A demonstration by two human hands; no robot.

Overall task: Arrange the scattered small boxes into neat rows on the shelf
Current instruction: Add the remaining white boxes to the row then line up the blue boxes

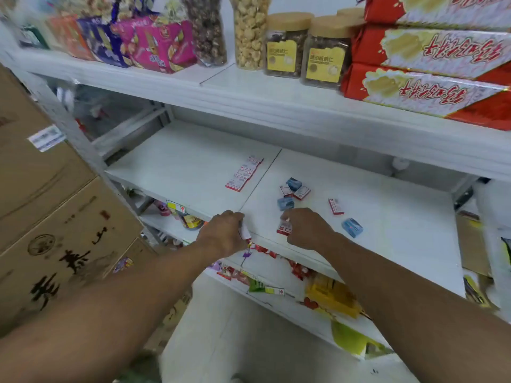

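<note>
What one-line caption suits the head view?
Both hands, left and right, gather small boxes beside a started row.

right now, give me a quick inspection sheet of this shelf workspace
surface: white middle shelf, mostly bare, seam down the middle
job's things: neat row of red-and-white boxes left of the seam; loose blue boxes and red-and-white boxes scattered right of it
clutter: nothing seen on this shelf besides the boxes
grips: left hand closed on a small box at the front edge; right hand fingers on a red-and-white box
cables: nothing seen
surroundings: jars and red cartons on the shelf above, cardboard cases at left, snack packs below
</note>
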